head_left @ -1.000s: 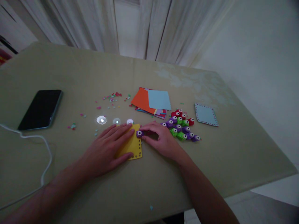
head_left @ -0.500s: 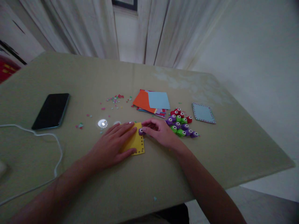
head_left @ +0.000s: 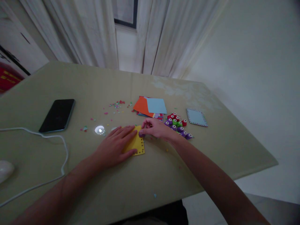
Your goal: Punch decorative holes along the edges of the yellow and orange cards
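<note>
My left hand (head_left: 119,142) lies flat with its fingers stretched over a yellow paper square (head_left: 134,143), holding it down on the table. Small punched holes run along the square's right and lower right edges. At that right edge, a purple craft paper punch (head_left: 141,134) sits on the paper's border, and my right hand (head_left: 152,128) is closed on it, the thumb pressed on top. Just beyond the right hand stand several red, green and purple punches (head_left: 180,128) with eye-like tops, partly hidden by the wrist.
Behind the hands lies a stack of coloured paper (head_left: 142,105) topped by a light blue sheet (head_left: 157,105). Another blue square (head_left: 197,117) with a punched border is at the right. Confetti (head_left: 117,104), a black tablet (head_left: 57,115), a white cable (head_left: 67,153) and a white mouse (head_left: 6,170) are leftward.
The camera view has tilted and shifted slightly. My right thumb has moved onto the top of the purple paper punch, covering its eye. My left hand stays on the yellow paper.
</note>
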Demonstrator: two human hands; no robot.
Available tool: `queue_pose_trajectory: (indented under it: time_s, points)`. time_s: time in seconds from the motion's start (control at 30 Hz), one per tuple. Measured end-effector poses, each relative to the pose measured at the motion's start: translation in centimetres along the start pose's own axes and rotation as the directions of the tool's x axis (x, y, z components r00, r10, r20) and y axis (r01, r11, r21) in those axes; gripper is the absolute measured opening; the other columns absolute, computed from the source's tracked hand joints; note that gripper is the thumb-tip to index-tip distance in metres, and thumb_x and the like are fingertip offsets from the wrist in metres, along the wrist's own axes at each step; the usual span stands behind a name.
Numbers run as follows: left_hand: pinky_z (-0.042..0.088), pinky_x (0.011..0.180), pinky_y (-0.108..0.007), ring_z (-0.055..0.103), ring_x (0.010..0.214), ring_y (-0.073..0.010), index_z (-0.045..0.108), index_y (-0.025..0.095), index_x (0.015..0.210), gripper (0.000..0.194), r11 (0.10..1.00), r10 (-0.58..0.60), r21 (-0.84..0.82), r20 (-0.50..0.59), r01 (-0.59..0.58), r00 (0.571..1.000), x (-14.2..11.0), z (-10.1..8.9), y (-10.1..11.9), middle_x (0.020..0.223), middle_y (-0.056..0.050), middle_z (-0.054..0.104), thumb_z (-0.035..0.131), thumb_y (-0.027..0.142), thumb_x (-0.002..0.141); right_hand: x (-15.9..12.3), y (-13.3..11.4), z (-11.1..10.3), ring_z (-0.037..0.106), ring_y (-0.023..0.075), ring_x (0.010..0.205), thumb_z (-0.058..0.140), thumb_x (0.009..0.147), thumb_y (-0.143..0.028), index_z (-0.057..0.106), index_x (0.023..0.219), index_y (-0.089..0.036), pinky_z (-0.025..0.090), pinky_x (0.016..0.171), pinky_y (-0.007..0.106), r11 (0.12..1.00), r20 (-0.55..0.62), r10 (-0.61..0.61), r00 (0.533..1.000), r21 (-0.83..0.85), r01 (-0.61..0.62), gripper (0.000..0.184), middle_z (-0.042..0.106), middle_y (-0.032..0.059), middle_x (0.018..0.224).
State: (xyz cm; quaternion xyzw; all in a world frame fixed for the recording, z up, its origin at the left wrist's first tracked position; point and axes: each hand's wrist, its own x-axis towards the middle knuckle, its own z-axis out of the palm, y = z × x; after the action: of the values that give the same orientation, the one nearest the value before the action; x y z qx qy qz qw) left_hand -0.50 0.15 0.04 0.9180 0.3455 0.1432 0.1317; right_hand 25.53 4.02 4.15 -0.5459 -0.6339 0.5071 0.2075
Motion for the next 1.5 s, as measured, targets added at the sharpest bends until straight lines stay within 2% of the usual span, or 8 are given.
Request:
queue_pose_trajectory:
  time_s: [0.27, 0.6, 0.83, 0.97, 1.1, 1.3, 1.4, 1.5]
  points:
    - [0.032, 0.131, -0.059, 0.047, 0.155, -0.0344, 0.044, 0.026, 0.166, 0.072, 1.0, 0.007, -0.028, -0.027, -0.008, 1.0, 0.0, 0.2, 0.0, 0.17, -0.013, 0.048, 0.058, 0.059, 0.105, 0.2, 0.1, 0.3, 0.045, 0.0121, 0.065, 0.079, 0.081, -0.034, 0.05, 0.077, -0.022, 0.034, 0.061, 0.025, 0.998, 0.076, -0.014, 0.997, 0.057, 0.009, 0.032, 0.052, -0.0072, 0.07]
    - [0.033, 0.13, -0.056, 0.047, 0.154, -0.0341, 0.045, 0.025, 0.165, 0.071, 0.999, 0.024, -0.021, -0.052, -0.025, 0.998, -0.1, 0.3, 0.0, 0.17, -0.012, 0.048, 0.059, 0.059, 0.104, 0.7, 0.1, -0.4, 0.03, 0.0114, 0.062, 0.078, 0.083, -0.042, 0.035, 0.069, -0.024, 0.024, 0.059, 0.025, 0.991, 0.136, 0.02, 0.99, -0.133, -0.002, 0.049, 0.032, -0.0087, 0.065]
    - [0.032, 0.131, -0.055, 0.049, 0.154, -0.0333, 0.044, 0.026, 0.166, 0.07, 0.999, 0.024, -0.03, -0.062, -0.026, 0.998, 0.0, 0.3, 0.0, 0.169, -0.011, 0.05, 0.06, 0.057, 0.104, 0.8, 0.4, -0.6, 0.038, 0.0116, 0.063, 0.086, 0.08, -0.053, 0.044, 0.074, -0.023, 0.028, 0.058, 0.025, 0.998, 0.126, 0.019, 0.992, -0.061, -0.011, 0.052, 0.045, -0.0079, 0.067]
    - [0.033, 0.13, -0.057, 0.05, 0.153, -0.034, 0.047, 0.023, 0.164, 0.068, 1.0, 0.015, -0.021, -0.043, -0.016, 0.999, 0.1, 0.1, 0.1, 0.169, -0.013, 0.049, 0.058, 0.056, 0.105, -0.4, -0.4, -0.6, 0.04, 0.0119, 0.059, 0.083, 0.088, -0.042, 0.063, 0.093, -0.021, 0.026, 0.056, 0.025, 0.996, -0.002, 0.0, 1.0, -0.085, 0.0, 0.03, 0.047, -0.0091, 0.064]
    - [0.034, 0.129, -0.056, 0.05, 0.153, -0.0343, 0.049, 0.023, 0.163, 0.068, 1.0, 0.008, -0.003, -0.015, -0.008, 1.0, 0.1, -0.2, 0.2, 0.169, -0.014, 0.049, 0.056, 0.058, 0.105, -2.0, -1.2, -0.4, 0.044, 0.0127, 0.06, 0.082, 0.091, -0.038, 0.076, 0.105, -0.02, 0.029, 0.059, 0.027, 0.972, -0.047, -0.087, 0.995, -0.224, 0.075, 0.023, 0.046, -0.0083, 0.064]
    - [0.035, 0.129, -0.057, 0.049, 0.154, -0.0339, 0.049, 0.022, 0.163, 0.068, 1.0, 0.019, 0.022, -0.022, -0.018, 1.0, -0.1, 0.1, 0.0, 0.17, -0.014, 0.048, 0.055, 0.058, 0.106, -4.1, -1.1, -0.2, 0.06, 0.0179, 0.07, 0.07, 0.095, -0.019, 0.076, 0.105, -0.019, 0.039, 0.066, 0.031, 0.796, -0.285, -0.188, 0.94, -0.604, -0.023, 0.012, 0.068, 0.0006, 0.078]
    - [0.034, 0.129, -0.057, 0.045, 0.156, -0.0343, 0.048, 0.023, 0.164, 0.07, 0.999, 0.02, 0.042, -0.038, -0.018, 0.999, -0.1, 0.5, -0.3, 0.173, -0.013, 0.044, 0.054, 0.062, 0.106, -4.7, -0.2, -0.4, 0.068, 0.0278, 0.1, 0.068, 0.1, -0.022, 0.076, 0.11, -0.018, 0.049, 0.086, 0.039, 0.578, -0.274, -0.373, 0.887, -0.816, -0.009, 0.014, 0.076, 0.0134, 0.112]
    - [0.032, 0.13, -0.057, 0.04, 0.16, -0.0345, 0.045, 0.025, 0.166, 0.074, 0.997, 0.005, 0.079, -0.03, -0.003, 1.0, 0.0, 0.8, -0.5, 0.176, -0.012, 0.037, 0.05, 0.068, 0.106, -4.9, 1.2, -0.9, 0.06, 0.0343, 0.127, 0.061, 0.106, -0.025, 0.076, 0.12, -0.018, 0.044, 0.107, 0.048, 0.361, -0.201, -0.491, 0.848, -0.933, -0.012, 0.022, 0.069, 0.0179, 0.14]
